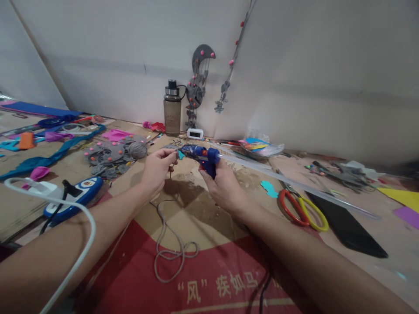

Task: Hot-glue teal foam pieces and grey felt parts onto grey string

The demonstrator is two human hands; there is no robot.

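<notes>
My right hand is wrapped round a blue hot glue gun, with a long clear glue stick sticking out of its back. Its nozzle points left at my left hand, whose fingertips are pinched together. A small teal cutout shows at those fingertips, right by the nozzle; whether they touch is too small to tell. Grey cord trails from below the left hand in loose loops over the cardboard. Another teal cutout lies right of the glue gun.
Scissors and a black phone-like slab lie at right. Grey yarn and felt pieces sit at left, near a blue-white power strip with a white cable. A bottle stands at the wall beside a hanging moon decoration.
</notes>
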